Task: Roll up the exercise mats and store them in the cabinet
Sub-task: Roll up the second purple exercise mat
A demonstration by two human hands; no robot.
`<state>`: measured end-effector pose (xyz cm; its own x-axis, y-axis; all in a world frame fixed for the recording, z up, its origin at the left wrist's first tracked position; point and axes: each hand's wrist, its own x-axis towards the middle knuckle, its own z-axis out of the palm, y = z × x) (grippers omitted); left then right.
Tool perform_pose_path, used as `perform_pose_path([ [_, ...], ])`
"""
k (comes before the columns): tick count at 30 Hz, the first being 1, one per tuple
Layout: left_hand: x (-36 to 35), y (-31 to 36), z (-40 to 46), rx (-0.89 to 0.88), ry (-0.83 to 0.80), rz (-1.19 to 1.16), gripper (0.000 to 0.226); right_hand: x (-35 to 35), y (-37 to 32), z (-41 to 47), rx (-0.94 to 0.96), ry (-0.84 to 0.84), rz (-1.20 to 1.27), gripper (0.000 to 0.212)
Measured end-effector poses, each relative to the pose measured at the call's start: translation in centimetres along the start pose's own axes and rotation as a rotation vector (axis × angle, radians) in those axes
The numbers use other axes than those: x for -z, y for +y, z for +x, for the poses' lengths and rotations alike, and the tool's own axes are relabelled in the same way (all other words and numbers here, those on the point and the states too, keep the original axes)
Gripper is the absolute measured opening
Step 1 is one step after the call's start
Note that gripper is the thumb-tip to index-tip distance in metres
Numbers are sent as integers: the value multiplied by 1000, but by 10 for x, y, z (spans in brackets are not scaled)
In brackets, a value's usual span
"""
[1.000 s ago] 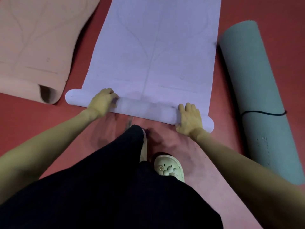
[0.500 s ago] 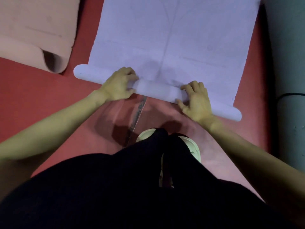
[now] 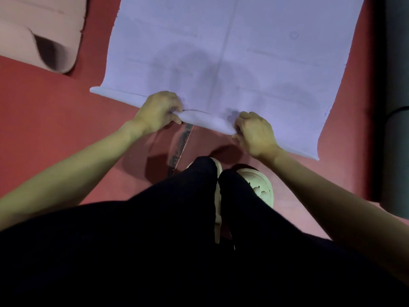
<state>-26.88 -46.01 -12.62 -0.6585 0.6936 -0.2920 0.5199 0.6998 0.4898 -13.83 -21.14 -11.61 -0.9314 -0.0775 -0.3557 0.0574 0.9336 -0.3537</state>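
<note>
1. Fingers (image 3: 174, 107) of my left hand (image 3: 158, 113) curl over the rolled near edge of the lilac mat (image 3: 243, 52), thumb tucked beneath; my right hand (image 3: 254, 131) grips the same roll just beside it, fingers bent round it.
2. I judge the step in hand to be the first turns of rolling this mat, which lies flat on the red floor (image 3: 55, 120) ahead of my feet; the roll is thin and most of the mat is still spread out.
3. Next move, as I see it: push the roll forward evenly, keeping both ends level so it does not cone.
4. Count: three mats. One lilac, one pink mat (image 3: 42, 34) partly curled at upper left, one grey-green mat (image 3: 396, 151) already rolled and tied at right. No cabinet shows.
</note>
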Motion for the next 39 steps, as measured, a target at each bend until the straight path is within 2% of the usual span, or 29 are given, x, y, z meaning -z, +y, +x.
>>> perform_pose_path([
  [3,-3,-4,0,6,-77,-17,23,-6,-4,4,-16,-69,-52,4],
  [6,-7,-5,-2,27,-127,-17,23,-12,-6,6,-59,-104,-48,4],
  [14,-15,-9,-5,-62,-109,53,12,-10,-3,10,-124,-162,13,8],
  [17,-14,-9,-2,-44,-89,26,11,-9,1,11,-163,-151,76,13],
  [21,-15,-12,-1,89,-45,-145,16,-14,4,11,-221,-128,68,17],
  [24,-11,-12,5,297,-36,-275,13,-15,5,15,-320,-82,148,11],
  [26,-7,-12,12,421,-25,-348,19,-15,6,18,-370,-75,199,15],
  [30,-3,-10,23,559,-6,-431,31,-15,7,17,-381,-58,226,9],
  [32,-3,-8,27,603,10,-445,36,-21,5,12,-342,21,187,7],
  [35,-3,-5,31,622,47,-448,40,-37,2,5,-115,260,-3,5],
  [39,-7,-3,29,532,79,-442,35,-48,8,4,156,460,-92,16],
])
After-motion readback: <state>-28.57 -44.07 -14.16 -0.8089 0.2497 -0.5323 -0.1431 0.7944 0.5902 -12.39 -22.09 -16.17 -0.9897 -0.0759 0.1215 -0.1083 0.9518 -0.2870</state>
